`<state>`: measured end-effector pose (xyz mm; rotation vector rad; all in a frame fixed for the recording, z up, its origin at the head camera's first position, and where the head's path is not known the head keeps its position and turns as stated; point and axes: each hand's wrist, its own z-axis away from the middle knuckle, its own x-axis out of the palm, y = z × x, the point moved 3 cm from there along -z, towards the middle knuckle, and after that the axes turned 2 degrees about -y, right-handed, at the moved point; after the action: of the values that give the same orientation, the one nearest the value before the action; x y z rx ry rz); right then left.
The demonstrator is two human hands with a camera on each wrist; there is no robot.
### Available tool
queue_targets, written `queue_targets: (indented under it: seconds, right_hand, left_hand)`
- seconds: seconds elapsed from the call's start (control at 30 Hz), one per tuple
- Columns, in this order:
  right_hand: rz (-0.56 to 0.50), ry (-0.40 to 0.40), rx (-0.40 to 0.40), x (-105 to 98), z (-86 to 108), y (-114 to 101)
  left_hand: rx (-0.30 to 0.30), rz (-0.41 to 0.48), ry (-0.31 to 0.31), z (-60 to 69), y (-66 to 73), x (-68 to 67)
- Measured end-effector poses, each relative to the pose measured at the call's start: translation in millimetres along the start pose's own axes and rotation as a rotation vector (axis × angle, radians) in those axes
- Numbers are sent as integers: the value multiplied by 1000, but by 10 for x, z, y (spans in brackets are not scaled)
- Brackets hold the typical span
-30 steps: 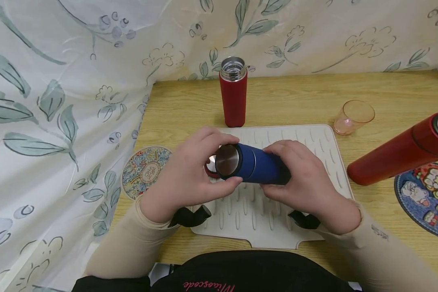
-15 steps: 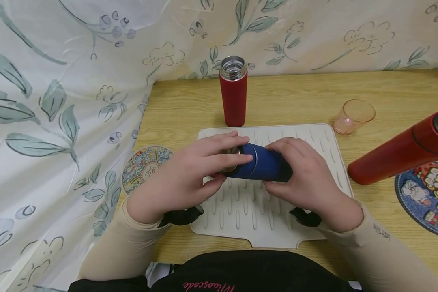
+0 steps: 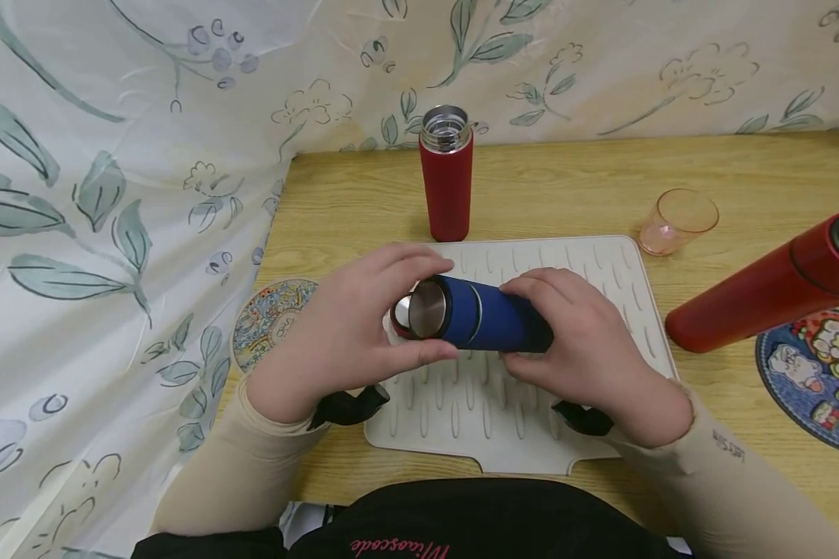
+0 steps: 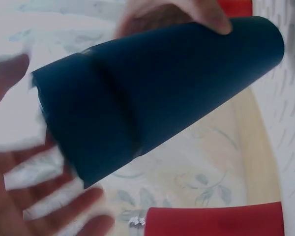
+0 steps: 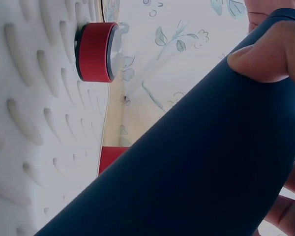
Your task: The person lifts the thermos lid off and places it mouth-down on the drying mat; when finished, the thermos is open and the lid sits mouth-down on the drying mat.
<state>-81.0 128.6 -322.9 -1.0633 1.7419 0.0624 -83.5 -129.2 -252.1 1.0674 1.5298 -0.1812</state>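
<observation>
A blue bottle (image 3: 506, 317) with a metal-topped cap (image 3: 429, 308) lies tilted above the white ridged mat (image 3: 475, 419), its cap end toward the left. Near the base end, the right hand (image 3: 587, 341) grips the body; its thumb presses the blue side (image 5: 162, 162) in the right wrist view. Around the cap the left hand (image 3: 353, 326) is spread, thumb below and fingers above; in the left wrist view its fingers (image 4: 64, 211) stand apart from the blue cap (image 4: 83, 118). Partly behind the cap, a red lid (image 5: 96, 51) sits on the mat.
An uncapped red bottle (image 3: 447, 186) stands behind the mat. Right of the mat are a pink glass (image 3: 678, 221), a capped red bottle (image 3: 762, 291) and a blue patterned coaster (image 3: 811, 380). Another round patterned coaster (image 3: 262, 326) lies left, beside a floral curtain (image 3: 112, 256).
Half a second ago the left fingers lay over the cap's top; they have drawn back to the left and spread, uncovering it. The blue bottle has shifted slightly left, with the right hand still holding it.
</observation>
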Motion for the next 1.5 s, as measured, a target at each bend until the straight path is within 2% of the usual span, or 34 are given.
queue_targets:
  seconds: [0.13, 0.17, 0.23, 0.33, 0.47, 0.53, 0.57, 0.63, 0.8, 0.87, 0.97, 1.03, 1.17, 1.2, 1.27, 1.33, 1.5]
  right_hand:
    - [-4, 2, 16, -9, 2, 27]
    - [-6, 0, 19, -10, 2, 30]
    - [-13, -4, 27, -5, 3, 35]
    - [-23, -6, 30, 3, 6, 28]
    - [-31, -5, 19, 14, -4, 8]
    - [-32, -4, 19, 17, -11, 5]
    - [-31, -4, 23, 18, -13, 7]
    - [-29, -3, 34, 13, -14, 18]
    - [-10, -5, 59, -11, -5, 47]
    - [-5, -9, 63, -17, -1, 49]
    - [-6, -11, 64, -20, 4, 43]
    - [-8, -8, 59, -19, 8, 34]
    - [-10, -1, 42, -14, 14, 20]
    - [-8, 0, 40, -14, 16, 19]
    - [-2, 4, 36, -16, 20, 22]
    - [4, 10, 36, -22, 23, 30]
    - [12, 14, 47, -46, 31, 60]
  left_hand:
    - [195, 55, -76, 28, 10, -7]
    - [224, 61, -83, 33, 10, -3]
    - [225, 70, -76, 41, 9, 6]
    - [116, 68, -21, 41, -8, 25]
    - [-113, 7, 55, 9, -13, 70]
    - [-174, -31, 69, -7, -9, 89]
    - [-179, -37, 67, -11, -8, 91]
    - [-122, -13, 53, -13, -12, 77]
    - [149, 87, -33, 30, -6, 6]
    - [210, 88, -62, 38, 1, -2]
    - [204, 74, -67, 24, -6, 13]
    - [147, 80, -47, 13, -20, 27]
    - [-20, 41, 16, -5, -36, 55]
    - [-50, 20, 29, -9, -37, 62]
    - [-73, -26, 49, -11, -29, 68]
    - [-27, -35, 47, -10, -14, 65]
    - [188, 23, -17, 14, 22, 52]
